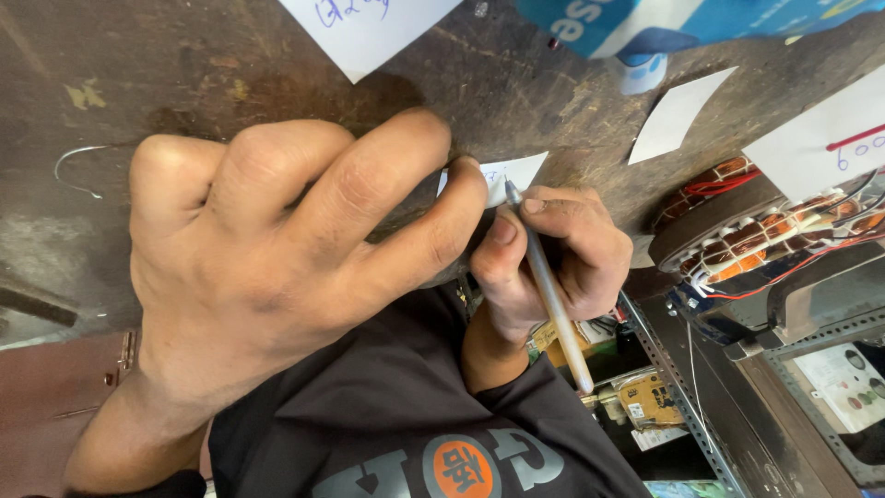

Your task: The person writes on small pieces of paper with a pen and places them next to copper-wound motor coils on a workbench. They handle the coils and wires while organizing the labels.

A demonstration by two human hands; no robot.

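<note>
While the left hand [267, 258] presses a small white paper slip [507, 175] against a dark, worn wooden workbench [184, 74], the right hand [553, 258] grips a slim grey pen [548, 286] between thumb and forefinger, its tip touching the slip near the centre of the frame. The left hand, spread and bent at the knuckles, fills the 9 o'clock half of the view; its fingertips rest on the slip's edge, grasping nothing. The right hand sits just beside it toward 3 o'clock, closed firmly round the pen, whose barrel slants down toward 5 o'clock. Blue handwriting shows faintly on the slip.

Other white paper notes lie on the bench: one at 12 o'clock [369, 28], bearing blue ink, one blank at 2 o'clock [678, 115], and a larger one at the 3 o'clock edge [830, 129] marked in red and blue. A blue-and-white package [645, 23] crosses the 1 o'clock corner. At 3 o'clock, a motor stator [765, 231] wound with copper coils and red wires rests well apart from the hands. A bent wire hook [74, 166] lies on the bench at 9 o'clock. At 6 o'clock, the person's dark printed shirt [387, 415] shows, with a slotted metal shelf [682, 406] of small boxes at 5 o'clock.
</note>
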